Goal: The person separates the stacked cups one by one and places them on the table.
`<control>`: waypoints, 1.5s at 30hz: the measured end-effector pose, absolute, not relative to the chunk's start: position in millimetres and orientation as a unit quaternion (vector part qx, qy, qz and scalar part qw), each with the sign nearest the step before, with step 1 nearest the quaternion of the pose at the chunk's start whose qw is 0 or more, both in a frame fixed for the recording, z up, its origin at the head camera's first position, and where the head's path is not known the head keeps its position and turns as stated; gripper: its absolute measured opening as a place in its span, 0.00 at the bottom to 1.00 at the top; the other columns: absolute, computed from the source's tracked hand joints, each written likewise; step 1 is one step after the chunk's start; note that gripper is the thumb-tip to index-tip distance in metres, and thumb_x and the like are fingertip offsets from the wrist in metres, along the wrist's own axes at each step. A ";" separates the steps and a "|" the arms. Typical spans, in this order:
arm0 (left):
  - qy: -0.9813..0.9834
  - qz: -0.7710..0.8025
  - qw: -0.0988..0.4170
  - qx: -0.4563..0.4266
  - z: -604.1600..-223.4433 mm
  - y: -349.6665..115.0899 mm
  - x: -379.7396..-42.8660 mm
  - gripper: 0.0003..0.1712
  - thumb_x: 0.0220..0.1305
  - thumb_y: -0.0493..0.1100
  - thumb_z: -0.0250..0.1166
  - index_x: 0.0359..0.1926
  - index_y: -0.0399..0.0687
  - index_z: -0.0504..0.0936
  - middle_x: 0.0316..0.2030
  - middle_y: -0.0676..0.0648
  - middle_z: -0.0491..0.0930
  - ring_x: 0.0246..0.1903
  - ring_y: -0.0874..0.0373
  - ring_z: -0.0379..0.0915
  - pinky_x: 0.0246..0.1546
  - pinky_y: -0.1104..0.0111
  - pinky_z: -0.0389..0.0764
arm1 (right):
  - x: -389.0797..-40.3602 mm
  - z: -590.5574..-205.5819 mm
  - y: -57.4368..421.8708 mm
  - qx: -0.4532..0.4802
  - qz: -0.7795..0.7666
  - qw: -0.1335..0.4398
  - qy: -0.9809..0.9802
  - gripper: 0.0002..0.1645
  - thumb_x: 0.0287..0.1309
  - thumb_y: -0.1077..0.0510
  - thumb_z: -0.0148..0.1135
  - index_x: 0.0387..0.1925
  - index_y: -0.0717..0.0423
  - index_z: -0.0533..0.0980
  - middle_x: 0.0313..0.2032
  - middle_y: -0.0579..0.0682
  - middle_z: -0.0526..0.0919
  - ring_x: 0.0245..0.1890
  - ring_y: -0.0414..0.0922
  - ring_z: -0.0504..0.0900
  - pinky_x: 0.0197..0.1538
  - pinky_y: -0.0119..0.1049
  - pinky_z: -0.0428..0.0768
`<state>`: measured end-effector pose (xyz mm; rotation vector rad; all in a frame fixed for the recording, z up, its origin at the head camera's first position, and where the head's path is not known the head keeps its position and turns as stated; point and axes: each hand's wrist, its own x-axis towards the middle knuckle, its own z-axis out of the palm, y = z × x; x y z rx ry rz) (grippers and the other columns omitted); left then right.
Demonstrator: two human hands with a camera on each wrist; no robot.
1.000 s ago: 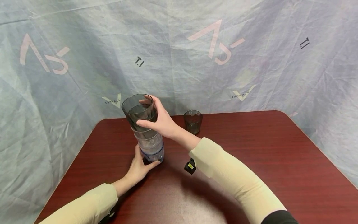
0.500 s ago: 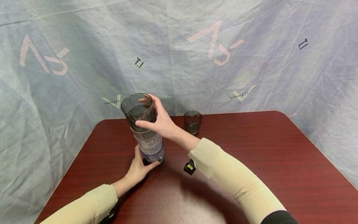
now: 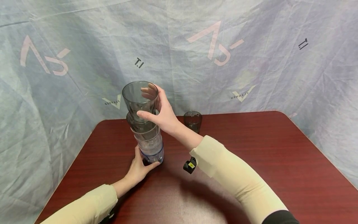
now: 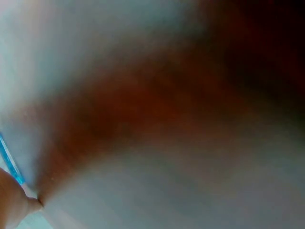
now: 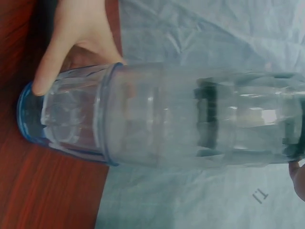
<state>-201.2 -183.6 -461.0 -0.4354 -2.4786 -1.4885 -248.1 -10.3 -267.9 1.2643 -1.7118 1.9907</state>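
Note:
A tall stack of nested tumblers stands on the left half of the table in the head view. At its base is a blue-tinted tumbler (image 3: 157,157), with clear tumblers (image 3: 149,143) above it and a dark grey tumbler (image 3: 134,119) higher up. My left hand (image 3: 137,166) grips the base, thumb in front. Around the topmost grey tumbler (image 3: 132,97) my right hand (image 3: 165,115) curls, holding it partly raised out of the one below. The right wrist view shows the left hand (image 5: 78,36) around the blue base. Blur fills most of the left wrist view.
Behind my right forearm, a single dark grey tumbler (image 3: 193,119) stands near the back edge of the red-brown table (image 3: 251,149). A printed grey cloth (image 3: 179,56) hangs close behind the table and along its sides.
My right hand has moved up with the top grey tumbler, drawing it partly out of the stack so the rim beneath shows. My left hand stays at the base.

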 end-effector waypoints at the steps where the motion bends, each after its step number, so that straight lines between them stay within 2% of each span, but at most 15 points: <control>1: -0.843 -0.505 0.110 -0.148 -461.1 -183.5 -201.2 0.62 0.49 0.40 0.79 0.71 0.45 0.41 0.66 0.35 0.60 0.66 0.47 0.58 0.63 0.53 0.63 | -249.2 -267.6 -10.0 0.434 0.683 0.119 -0.575 0.49 0.54 0.76 0.61 0.71 0.64 0.47 0.66 0.64 0.63 0.66 0.53 0.64 0.59 0.36 0.69; 6: -0.847 -0.495 0.122 -0.152 -461.7 -183.9 -201.3 0.62 0.48 0.40 0.79 0.71 0.45 0.42 0.65 0.35 0.62 0.65 0.45 0.61 0.62 0.52 0.64 | -251.6 -263.5 -4.1 0.445 0.706 0.146 -0.531 0.48 0.52 0.76 0.60 0.71 0.63 0.48 0.66 0.64 0.63 0.65 0.50 0.66 0.57 0.39 0.70; 10: -0.849 -0.490 0.124 -0.155 -461.9 -184.5 -201.1 0.62 0.48 0.40 0.79 0.71 0.46 0.42 0.65 0.34 0.62 0.64 0.43 0.62 0.61 0.50 0.65 | -251.8 -259.6 4.7 0.446 0.723 0.160 -0.503 0.48 0.51 0.72 0.60 0.70 0.65 0.48 0.65 0.66 0.63 0.65 0.52 0.66 0.54 0.38 0.72; 14: -0.849 -0.490 0.121 -0.153 -461.4 -184.1 -200.6 0.62 0.48 0.41 0.79 0.71 0.47 0.42 0.65 0.35 0.63 0.64 0.44 0.62 0.61 0.50 0.65 | -252.0 -259.8 18.5 0.429 0.735 0.173 -0.496 0.53 0.54 0.55 0.70 0.69 0.66 0.48 0.65 0.66 0.62 0.64 0.54 0.66 0.51 0.35 0.71; 17: -0.850 -0.488 0.124 -0.151 -462.1 -183.9 -200.5 0.62 0.48 0.41 0.79 0.71 0.47 0.42 0.65 0.35 0.63 0.64 0.45 0.62 0.61 0.50 0.66 | -253.8 -262.6 31.9 0.411 0.737 0.186 -0.503 0.62 0.49 0.40 0.74 0.69 0.66 0.48 0.65 0.66 0.63 0.64 0.54 0.66 0.51 0.34 0.70; 19: -0.851 -0.487 0.129 -0.152 -462.8 -183.7 -200.8 0.62 0.47 0.41 0.79 0.71 0.46 0.43 0.64 0.35 0.64 0.64 0.45 0.62 0.61 0.51 0.66 | -256.6 -265.4 41.2 0.402 0.735 0.194 -0.510 0.63 0.47 0.37 0.74 0.69 0.66 0.49 0.64 0.65 0.64 0.64 0.54 0.67 0.51 0.34 0.70; 27: -0.849 -0.487 0.136 -0.154 -462.9 -182.8 -199.7 0.61 0.46 0.38 0.79 0.70 0.45 0.44 0.62 0.32 0.66 0.64 0.44 0.62 0.62 0.50 0.64 | -270.1 -282.1 79.5 0.364 0.724 0.223 -0.542 0.61 0.46 0.40 0.76 0.68 0.63 0.51 0.63 0.59 0.66 0.63 0.54 0.67 0.55 0.36 0.71; 32: -0.850 -0.487 0.134 -0.149 -463.1 -183.1 -199.4 0.62 0.46 0.39 0.79 0.71 0.46 0.44 0.62 0.32 0.66 0.64 0.44 0.62 0.61 0.50 0.65 | -280.1 -296.7 104.3 0.334 0.719 0.237 -0.561 0.59 0.46 0.41 0.76 0.68 0.60 0.51 0.63 0.57 0.66 0.63 0.53 0.67 0.54 0.35 0.72; 35: -0.853 -0.482 0.134 -0.146 -463.1 -183.4 -199.1 0.62 0.47 0.40 0.79 0.71 0.46 0.44 0.62 0.33 0.66 0.63 0.43 0.64 0.60 0.49 0.67 | -283.7 -305.3 119.3 0.319 0.714 0.231 -0.579 0.51 0.53 0.55 0.74 0.68 0.59 0.51 0.64 0.57 0.65 0.64 0.53 0.65 0.55 0.35 0.71; 39: -0.857 -0.477 0.135 -0.142 -462.5 -183.3 -198.6 0.62 0.47 0.41 0.79 0.71 0.47 0.43 0.61 0.32 0.67 0.62 0.42 0.65 0.59 0.48 0.68 | -285.9 -316.5 137.2 0.285 0.696 0.223 -0.620 0.48 0.52 0.75 0.65 0.69 0.59 0.50 0.65 0.58 0.65 0.65 0.52 0.64 0.57 0.34 0.69; 45: -0.859 -0.475 0.133 -0.140 -461.8 -183.0 -198.5 0.62 0.47 0.41 0.80 0.71 0.48 0.43 0.61 0.32 0.67 0.61 0.42 0.66 0.58 0.48 0.69 | -287.8 -334.9 158.3 0.238 0.680 0.202 -0.664 0.50 0.51 0.78 0.64 0.69 0.63 0.47 0.67 0.62 0.61 0.67 0.54 0.61 0.47 0.31 0.68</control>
